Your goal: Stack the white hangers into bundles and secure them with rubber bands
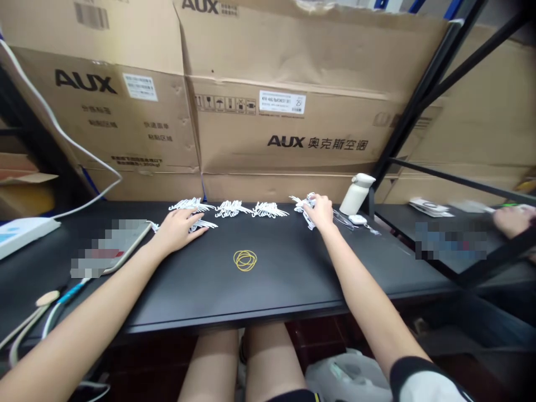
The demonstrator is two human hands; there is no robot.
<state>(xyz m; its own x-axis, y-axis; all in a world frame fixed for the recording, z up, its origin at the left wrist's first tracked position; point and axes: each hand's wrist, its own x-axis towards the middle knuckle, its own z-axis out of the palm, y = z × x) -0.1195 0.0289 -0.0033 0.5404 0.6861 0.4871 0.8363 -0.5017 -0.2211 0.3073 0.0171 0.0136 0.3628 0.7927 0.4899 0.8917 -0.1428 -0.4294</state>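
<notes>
- Head view: right hand [321,212] is out at the far right of the row, fingers curled down over a bundle of white clips [305,207]. Looks like a clamp on it, bundle poking out left and below the knuckles.
- Left hand [178,230] lies flat, palm down, fingers spread and pointing right, pressing on another white bundle [200,224]. No pinch, just resting on top.
- Between the hands: more white bundles along the far edge of the black table [293,279], one at [190,204], one at [231,209], one at [268,210]. Each has its long axis left-right, parallel to the table's back edge.
- Key relation: the row runs sideways between the two hands. The [268,210] bundle is nearer the right hand, lying to its left; the [190,204] bundle is just beyond the left hand's fingertips.
- Yellow rubber bands [245,260] sit mid-table, nearer the person than the row, roughly equidistant from both hands, touching neither.
- White bottle [355,193] stands upright just right of the right hand; cardboard boxes [293,123] wall off the back.
- Another person's hand [513,219] at the far right edge, well apart.
</notes>
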